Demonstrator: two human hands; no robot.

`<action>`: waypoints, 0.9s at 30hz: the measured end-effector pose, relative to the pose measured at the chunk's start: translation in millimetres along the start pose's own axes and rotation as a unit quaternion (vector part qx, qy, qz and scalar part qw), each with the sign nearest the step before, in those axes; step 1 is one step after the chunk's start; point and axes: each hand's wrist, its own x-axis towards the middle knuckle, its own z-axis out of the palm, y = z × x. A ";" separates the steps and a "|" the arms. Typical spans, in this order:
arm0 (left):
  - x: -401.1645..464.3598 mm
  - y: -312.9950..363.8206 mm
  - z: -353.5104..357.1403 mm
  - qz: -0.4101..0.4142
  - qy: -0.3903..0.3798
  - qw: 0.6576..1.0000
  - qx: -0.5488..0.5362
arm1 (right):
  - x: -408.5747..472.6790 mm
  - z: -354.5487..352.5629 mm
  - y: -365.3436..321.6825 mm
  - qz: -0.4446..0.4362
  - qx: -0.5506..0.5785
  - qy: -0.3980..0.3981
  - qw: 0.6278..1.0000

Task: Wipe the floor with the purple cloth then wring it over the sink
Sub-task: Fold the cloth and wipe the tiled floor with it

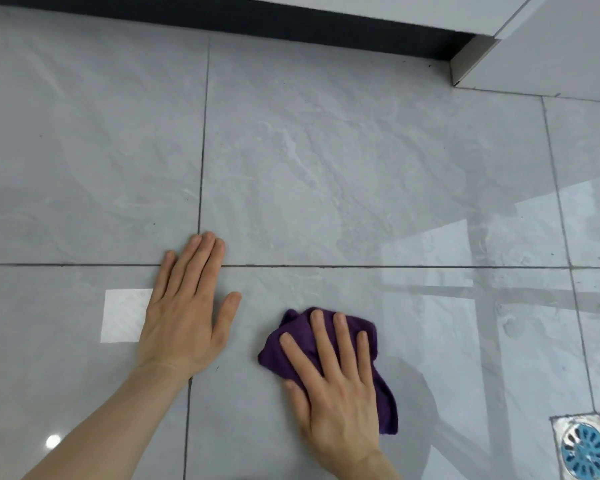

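Cloth (385, 400) lies partly hidden under right hand (336, 386).

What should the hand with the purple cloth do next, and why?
Probably slide the purple cloth forward across the tile. The right hand presses it flat on the grey floor, the left hand rests bare on the tile beside it, and plenty of floor lies ahead. No sink is in view.

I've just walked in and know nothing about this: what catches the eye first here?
The purple cloth stands out, bunched on the grey tiled floor under the flat right hand. The left hand lies flat on the bare tile beside it. A blue floor drain sits at the lower right corner.
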 end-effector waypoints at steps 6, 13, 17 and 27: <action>31.6 15.6 8.0 0.014 0.011 1.000 -0.025 | 48.8 -16.9 5.3 0.112 -0.002 0.025 0.993; 47.1 15.4 14.1 0.009 0.017 0.992 -0.125 | 64.8 -8.7 -29.7 0.009 0.023 -0.021 0.999; 52.4 -2.0 6.6 0.040 -0.012 0.991 -0.129 | 65.3 0.2 -52.0 -0.039 0.020 -0.044 0.998; 48.1 9.1 9.1 0.036 -0.017 0.996 -0.083 | 19.8 -21.3 47.0 -0.033 -0.038 -0.041 0.998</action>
